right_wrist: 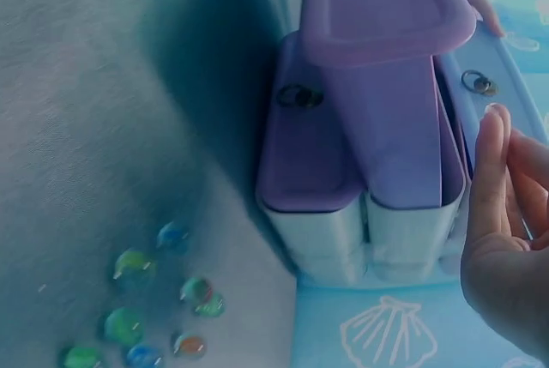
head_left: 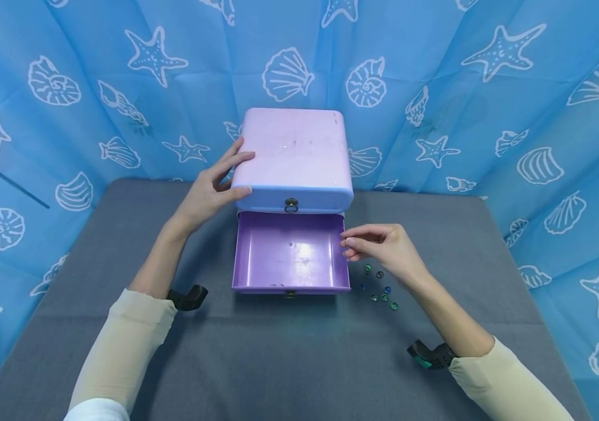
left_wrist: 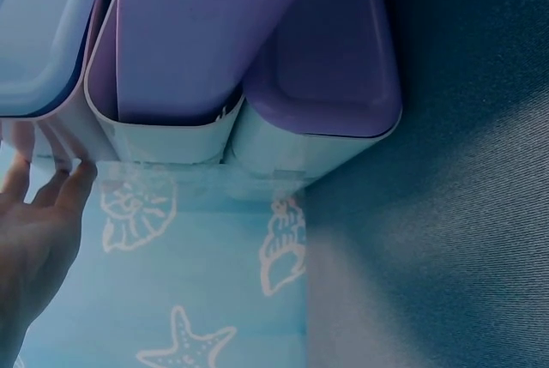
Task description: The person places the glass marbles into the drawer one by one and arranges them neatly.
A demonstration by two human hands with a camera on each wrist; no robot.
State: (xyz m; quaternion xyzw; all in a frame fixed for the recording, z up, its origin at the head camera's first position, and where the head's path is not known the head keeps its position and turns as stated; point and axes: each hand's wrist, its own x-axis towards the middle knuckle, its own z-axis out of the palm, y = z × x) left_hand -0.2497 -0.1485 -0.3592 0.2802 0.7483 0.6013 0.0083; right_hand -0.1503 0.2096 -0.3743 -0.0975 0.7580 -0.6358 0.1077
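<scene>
A lilac two-drawer box (head_left: 294,152) stands at the back middle of the grey table (head_left: 299,356). Its lower purple drawer (head_left: 288,257) is pulled out and looks empty; the upper drawer with a ring knob (head_left: 291,204) is pushed in. My left hand (head_left: 215,187) rests on the box's left top corner, fingers fairly straight on the lid and thumb on the front edge. Beside the drawer's right rim hovers my right hand (head_left: 378,245), fingers loosely bent, with nothing visible between them. Several glass marbles (head_left: 378,287) lie on the table just under and in front of that hand, also in the right wrist view (right_wrist: 137,299).
A blue cloth printed with shells and starfish (head_left: 488,117) walls in the table at the back and both sides. The box stands close to the back cloth. Bare grey table stretches in front of the drawer and to its left.
</scene>
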